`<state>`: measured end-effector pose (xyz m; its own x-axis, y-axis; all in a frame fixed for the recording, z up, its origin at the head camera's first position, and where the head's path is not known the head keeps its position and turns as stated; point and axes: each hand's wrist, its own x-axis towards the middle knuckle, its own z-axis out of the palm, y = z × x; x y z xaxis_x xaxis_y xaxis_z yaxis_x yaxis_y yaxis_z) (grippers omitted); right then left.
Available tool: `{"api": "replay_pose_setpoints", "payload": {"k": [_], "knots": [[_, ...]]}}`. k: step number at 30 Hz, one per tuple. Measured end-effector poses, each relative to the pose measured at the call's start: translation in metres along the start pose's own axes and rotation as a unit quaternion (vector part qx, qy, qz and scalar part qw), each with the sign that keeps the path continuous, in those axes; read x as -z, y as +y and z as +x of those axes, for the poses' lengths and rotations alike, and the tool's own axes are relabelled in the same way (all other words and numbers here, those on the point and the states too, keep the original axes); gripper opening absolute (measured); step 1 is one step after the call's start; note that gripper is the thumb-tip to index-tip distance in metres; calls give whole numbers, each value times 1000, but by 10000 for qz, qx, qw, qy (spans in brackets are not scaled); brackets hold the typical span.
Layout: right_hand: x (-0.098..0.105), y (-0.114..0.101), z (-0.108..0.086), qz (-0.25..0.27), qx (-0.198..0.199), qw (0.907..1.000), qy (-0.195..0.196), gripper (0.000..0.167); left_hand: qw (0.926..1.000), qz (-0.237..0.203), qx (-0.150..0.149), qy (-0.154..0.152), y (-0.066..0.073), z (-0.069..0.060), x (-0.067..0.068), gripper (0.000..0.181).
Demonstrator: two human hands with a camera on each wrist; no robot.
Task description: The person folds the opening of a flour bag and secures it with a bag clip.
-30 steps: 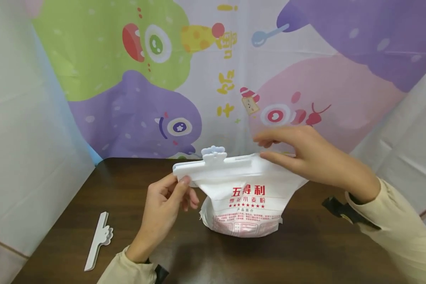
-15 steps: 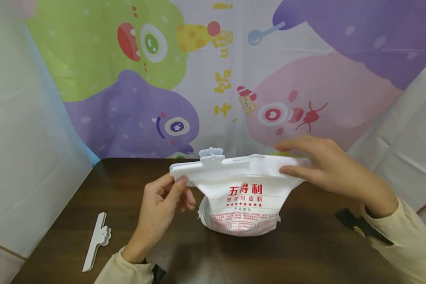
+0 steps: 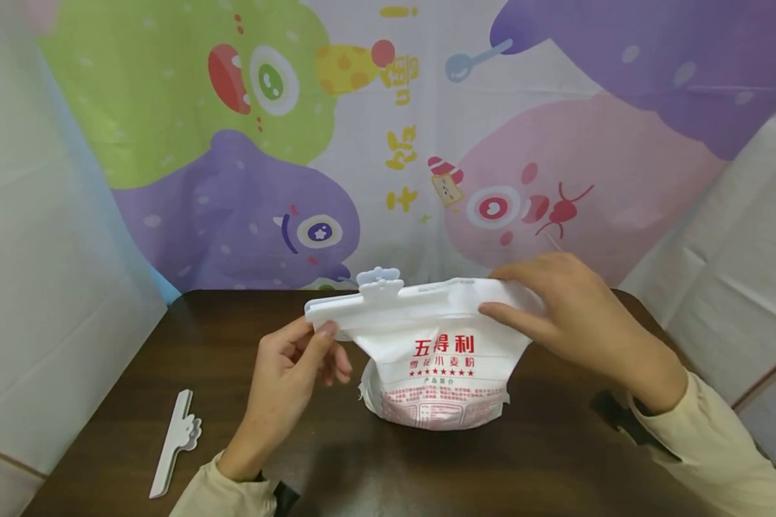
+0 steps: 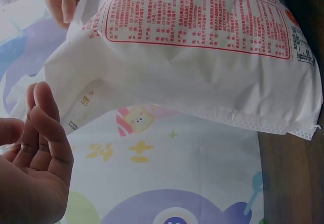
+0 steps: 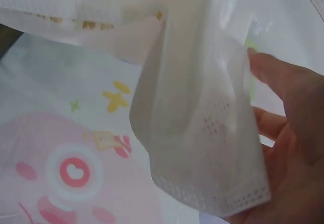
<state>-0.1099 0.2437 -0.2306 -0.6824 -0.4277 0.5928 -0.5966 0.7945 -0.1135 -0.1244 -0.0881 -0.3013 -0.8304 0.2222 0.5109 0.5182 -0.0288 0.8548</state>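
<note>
A white flour bag (image 3: 442, 373) with red print stands on the table, its top folded into a flat band. A white bag clip (image 3: 378, 305) sits across the left part of that band, its scalloped handle upward. My left hand (image 3: 291, 388) pinches the left end of the clip and the bag's corner, thumb in front. On the right, my right hand (image 3: 575, 323) holds the folded top, thumb in front and fingers behind. The right wrist view shows the loose bag end (image 5: 202, 143) hanging beside the right hand (image 5: 293, 117).
A second white bag clip (image 3: 176, 441) lies on the dark wooden table (image 3: 233, 345) to the left. Behind stands a cartoon-printed backdrop cloth (image 3: 401, 237), with white cloth walls at both sides.
My right hand first slid right along the folded top, then came back left and took hold of it. The left hand keeps its grip; clip and bag barely shift.
</note>
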Motion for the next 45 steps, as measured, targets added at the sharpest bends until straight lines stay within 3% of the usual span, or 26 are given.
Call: {"api": "replay_pose_setpoints", "payload": {"k": [10,21,27,32,38,45], "knots": [[-11,-6,1,-89,-159,9998,90,14,9999,76,90,-123,2,1,2,18],[-7,-2,-8,170,-21,9995,283,16,9996,135,236,-112,-10,7,5,24],[-8,8,-16,407,-155,9984,372,24,9983,228,517,-138,-21,9,11,30],[-10,20,-28,686,-475,9938,734,31,9961,208,823,-223,-25,10,12,33],[-17,35,-46,1708,-1042,9761,853,35,9929,119,1168,-207,-31,11,8,34],[-27,44,-52,2967,-1826,9344,738,25,9891,-56,1462,-165,-37,9,9,34]]}}
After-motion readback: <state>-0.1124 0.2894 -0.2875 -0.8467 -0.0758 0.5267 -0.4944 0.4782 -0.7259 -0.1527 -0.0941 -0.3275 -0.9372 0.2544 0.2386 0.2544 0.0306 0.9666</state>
